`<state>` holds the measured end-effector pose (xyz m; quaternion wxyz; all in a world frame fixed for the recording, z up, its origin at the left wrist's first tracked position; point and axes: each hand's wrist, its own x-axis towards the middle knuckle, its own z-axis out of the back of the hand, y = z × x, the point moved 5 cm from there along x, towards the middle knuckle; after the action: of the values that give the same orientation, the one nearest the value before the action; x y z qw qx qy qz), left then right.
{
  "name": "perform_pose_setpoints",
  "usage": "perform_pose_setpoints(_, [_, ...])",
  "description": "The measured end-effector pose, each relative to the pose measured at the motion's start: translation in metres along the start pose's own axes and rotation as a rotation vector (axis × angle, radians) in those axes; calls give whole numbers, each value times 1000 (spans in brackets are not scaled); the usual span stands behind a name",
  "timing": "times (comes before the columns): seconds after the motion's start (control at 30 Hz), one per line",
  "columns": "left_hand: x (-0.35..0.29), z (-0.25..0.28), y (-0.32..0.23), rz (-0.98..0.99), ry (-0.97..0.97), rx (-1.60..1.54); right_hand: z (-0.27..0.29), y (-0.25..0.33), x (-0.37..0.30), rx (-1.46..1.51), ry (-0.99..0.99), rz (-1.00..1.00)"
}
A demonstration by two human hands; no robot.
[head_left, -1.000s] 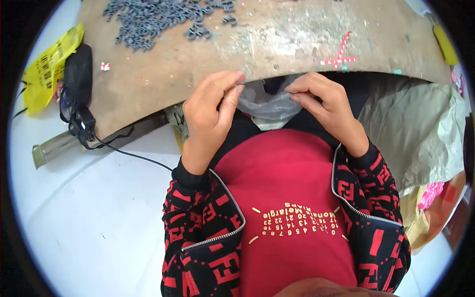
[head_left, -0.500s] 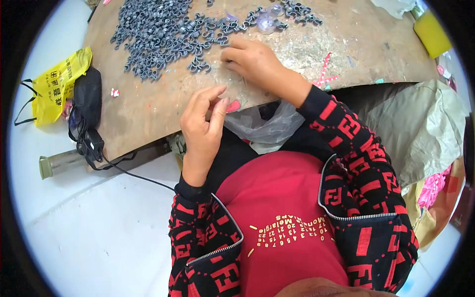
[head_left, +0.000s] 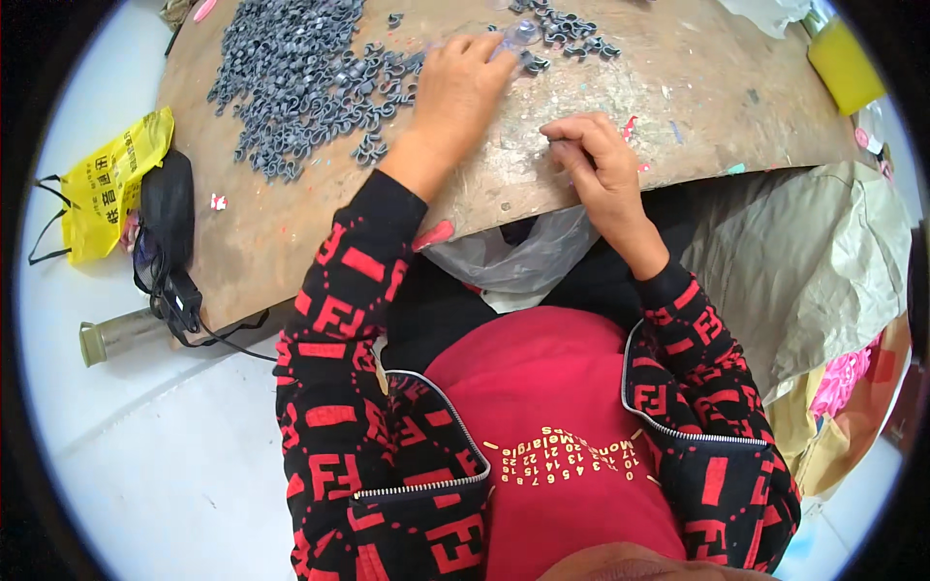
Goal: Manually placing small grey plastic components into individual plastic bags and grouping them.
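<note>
A large heap of small, curved dark grey plastic clips [head_left: 291, 82] covers the far left of the wooden table [head_left: 320, 218]. My left hand [head_left: 460, 92] reaches over the heap's right end, fingers curled down beside a clear purplish plastic piece [head_left: 523, 34]. What lies under those fingertips is hidden. Nearer the front edge, my right hand [head_left: 603, 169] is closed, thumb against forefinger, with a small dark bit at the tips that looks like one of the clips. More loose clips [head_left: 586, 44] lie beyond the purplish piece.
A clear plastic bag [head_left: 513, 259] hangs below the table edge at my lap, beside a pink strip [head_left: 433, 235]. A yellow bag [head_left: 116, 184] and black pouch [head_left: 168, 213] with a cable are at left. A yellow container [head_left: 846, 66] and grey-green cloth [head_left: 794, 261] are at right.
My left hand has moved forward and right from the table edge to the clips. My right hand has drawn back and right, away from the heap, and its fingers are now pinched.
</note>
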<state>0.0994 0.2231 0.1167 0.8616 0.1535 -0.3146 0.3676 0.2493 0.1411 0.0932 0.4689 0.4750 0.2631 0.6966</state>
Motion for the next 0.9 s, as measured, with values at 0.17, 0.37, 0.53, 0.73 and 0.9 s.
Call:
perform_pose_setpoints(0.17, [8,-16,8,-55,46,13,1,-3,-1,56,1,-12])
perform_pose_setpoints(0.37, [11,-21,8,15,69,-22,-2,-2,-2,10,-20,24])
perform_pose_setpoints(0.53, [10,-18,21,49,91,21,2,-6,-3,109,5,-40])
perform_pose_setpoints(0.73, [-13,16,25,303,-42,-98,10,-21,3,811,-17,-420])
perform_pose_setpoints(0.9, [-52,45,-3,891,10,-1020,1,3,3,843,57,-404])
